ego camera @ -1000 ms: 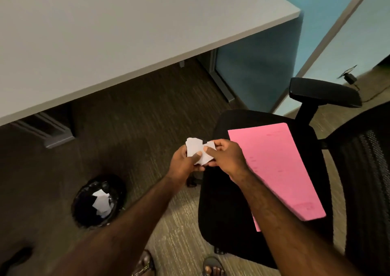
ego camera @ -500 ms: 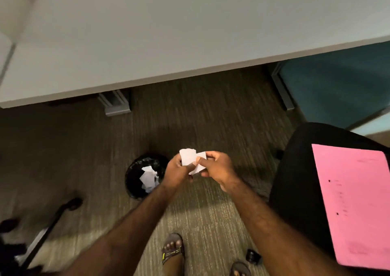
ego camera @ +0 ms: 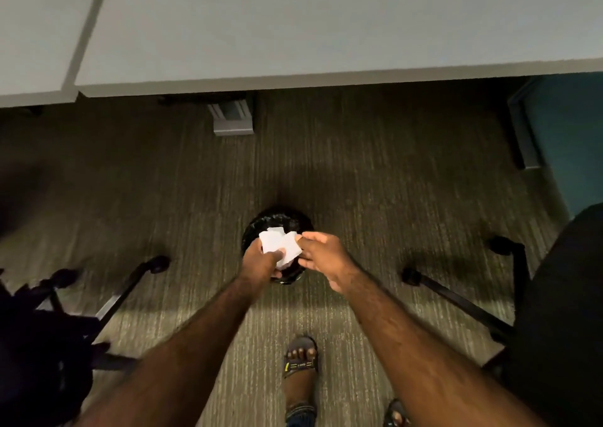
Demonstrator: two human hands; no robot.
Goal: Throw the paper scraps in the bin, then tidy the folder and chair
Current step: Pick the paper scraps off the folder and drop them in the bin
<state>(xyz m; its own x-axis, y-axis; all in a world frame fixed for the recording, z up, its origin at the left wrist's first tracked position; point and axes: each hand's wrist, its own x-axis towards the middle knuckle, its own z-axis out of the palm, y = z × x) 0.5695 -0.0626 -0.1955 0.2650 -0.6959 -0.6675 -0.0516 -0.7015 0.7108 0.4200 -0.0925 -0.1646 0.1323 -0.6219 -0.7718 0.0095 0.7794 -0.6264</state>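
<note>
Several white paper scraps (ego camera: 277,243) are pinched between my left hand (ego camera: 261,260) and my right hand (ego camera: 321,253), directly above the round black bin (ego camera: 275,219) on the carpet. My hands and the scraps hide most of the bin's opening. The black office chair (ego camera: 561,299) stands at the right edge, with its seat and two wheeled legs showing. The pink folder is out of view.
A white desk (ego camera: 326,34) runs across the top, with a grey desk leg (ego camera: 233,119) beneath it. Another dark chair base (ego camera: 107,302) sits at the left. A teal partition (ego camera: 567,126) stands at the right. My sandalled feet (ego camera: 301,371) are on the carpet.
My view and both hands have swung left from the chair to the bin. The scraps, held beside the bin before, are now over it. The pink folder has left the view.
</note>
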